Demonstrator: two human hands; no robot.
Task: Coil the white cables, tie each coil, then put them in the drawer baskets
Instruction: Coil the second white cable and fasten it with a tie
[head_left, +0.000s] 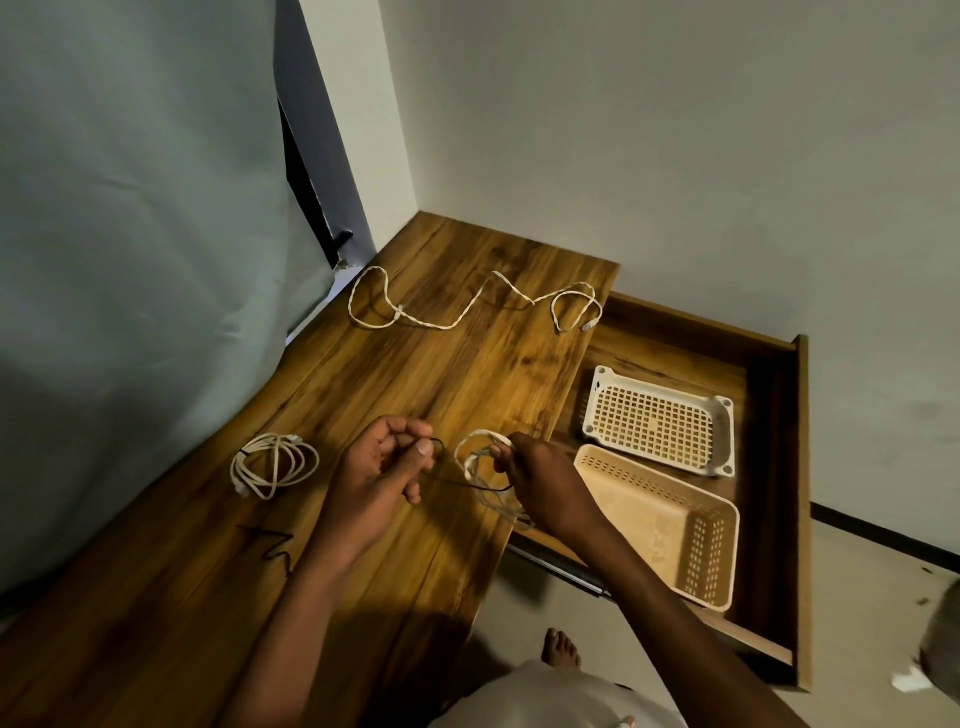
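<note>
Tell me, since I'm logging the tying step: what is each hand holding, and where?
The right hand grips a coiled white cable at the top of its loops. The left hand pinches one end of a thin black tie in its fingers.

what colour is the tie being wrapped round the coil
Black: a thin black tie, seen in the head view.

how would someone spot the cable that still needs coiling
Start at the wooden desk top and look to its far end by the wall corner. The uncoiled white cable sprawls there in loose bends, unlike the coiled cable near the left hand.
</note>
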